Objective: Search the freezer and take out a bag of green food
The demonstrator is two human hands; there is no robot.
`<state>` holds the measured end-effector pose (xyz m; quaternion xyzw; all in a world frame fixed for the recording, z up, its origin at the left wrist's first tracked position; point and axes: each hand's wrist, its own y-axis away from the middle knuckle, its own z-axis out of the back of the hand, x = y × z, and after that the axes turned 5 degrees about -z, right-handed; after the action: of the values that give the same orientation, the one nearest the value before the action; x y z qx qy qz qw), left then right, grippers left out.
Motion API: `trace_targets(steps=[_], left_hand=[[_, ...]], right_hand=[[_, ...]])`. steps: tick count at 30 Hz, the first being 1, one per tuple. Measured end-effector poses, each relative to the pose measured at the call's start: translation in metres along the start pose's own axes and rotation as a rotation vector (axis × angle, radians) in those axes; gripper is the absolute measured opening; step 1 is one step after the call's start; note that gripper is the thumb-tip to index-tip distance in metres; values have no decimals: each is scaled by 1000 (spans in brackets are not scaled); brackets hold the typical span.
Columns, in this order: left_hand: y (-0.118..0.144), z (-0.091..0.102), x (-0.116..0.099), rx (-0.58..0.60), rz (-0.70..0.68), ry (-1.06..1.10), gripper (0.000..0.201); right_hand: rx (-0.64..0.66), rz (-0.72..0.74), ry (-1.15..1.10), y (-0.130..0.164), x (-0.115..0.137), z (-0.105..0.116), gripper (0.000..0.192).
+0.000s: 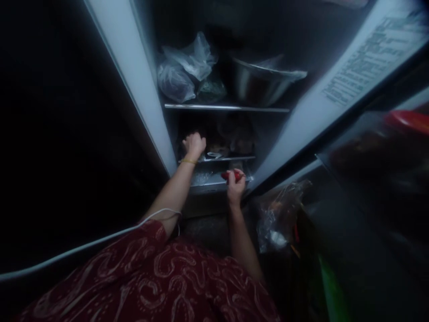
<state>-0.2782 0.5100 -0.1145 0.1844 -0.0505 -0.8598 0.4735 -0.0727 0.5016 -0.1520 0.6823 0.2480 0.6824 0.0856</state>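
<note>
I face an open fridge in dim light. My left hand [193, 144] reaches onto the lower glass shelf [234, 158], its fingers curled among dark, blurred items there; what it touches is hard to tell. My right hand [235, 185] is lower, at the front of the clear drawer [206, 179], closed around a small red object [232, 175], possibly a red chilli or a tomato. A thin yellow band sits on my left wrist.
The upper shelf [226, 108] carries crumpled plastic bags [187, 71] and a steel bowl [264, 80]. The fridge door [351, 89] stands open at right, with a plastic bag of goods [278, 214] low down. A white cable [100, 241] crosses my left arm.
</note>
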Motion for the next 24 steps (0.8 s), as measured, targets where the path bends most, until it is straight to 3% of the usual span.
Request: trace_targets(steps=[3, 7, 9, 17, 20, 22, 24], left_hand=[[10, -23, 8, 69, -111, -50, 34], [34, -44, 22, -59, -182, -134, 43], [36, -47, 31, -130, -147, -144, 48], [-10, -53, 70, -87, 116, 83, 50], [-16, -42, 65, -89, 167, 96, 51], [-17, -33, 49, -143, 142, 41, 51], [-23, -29, 24, -198, 35, 5, 51]], right_hand=[[3, 64, -79, -19, 28, -12, 38], [56, 58, -116, -40, 38, -26, 39], [87, 34, -113, -45, 31, -31, 40], [227, -75, -207, -41, -8, -39, 39], [272, -61, -209, -41, -14, -37, 38], [278, -32, -205, -43, -12, -36, 36], [266, 1, -207, -45, -8, -32, 34]])
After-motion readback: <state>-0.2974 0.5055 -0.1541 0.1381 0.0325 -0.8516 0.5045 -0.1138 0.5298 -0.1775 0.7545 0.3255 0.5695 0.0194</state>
